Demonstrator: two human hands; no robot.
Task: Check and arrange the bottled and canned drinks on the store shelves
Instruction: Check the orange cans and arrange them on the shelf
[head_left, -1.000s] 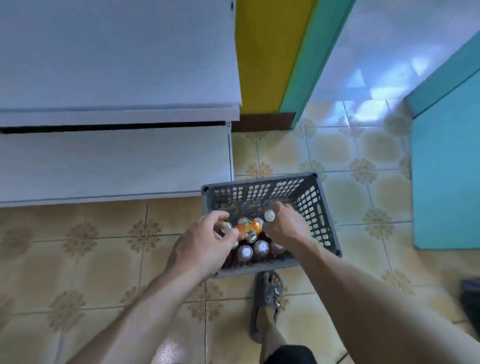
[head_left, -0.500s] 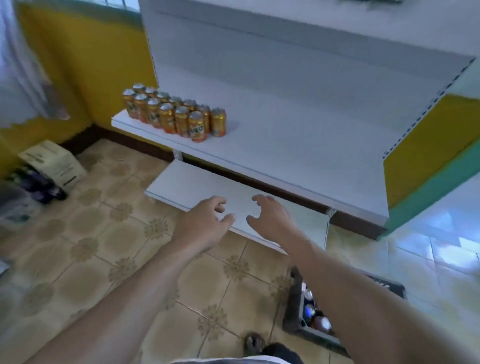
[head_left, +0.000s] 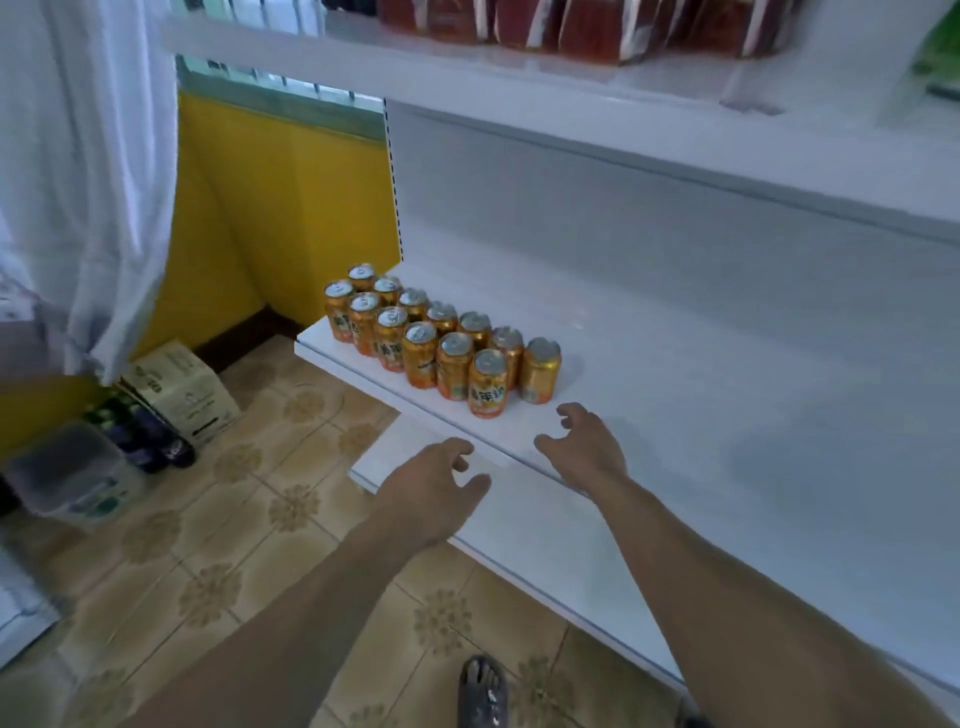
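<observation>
My left hand (head_left: 436, 488) hovers at the front edge of the white shelf (head_left: 727, 415), fingers loose and empty. My right hand (head_left: 584, 447), just beside it over the board, is equally relaxed. Just beyond, the orange cans (head_left: 441, 343) stand upright in two rows at the shelf's left end.

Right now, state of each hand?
Left hand: open, holding nothing, in front of the shelf edge.
Right hand: open, holding nothing, over the shelf near the cans.
</observation>
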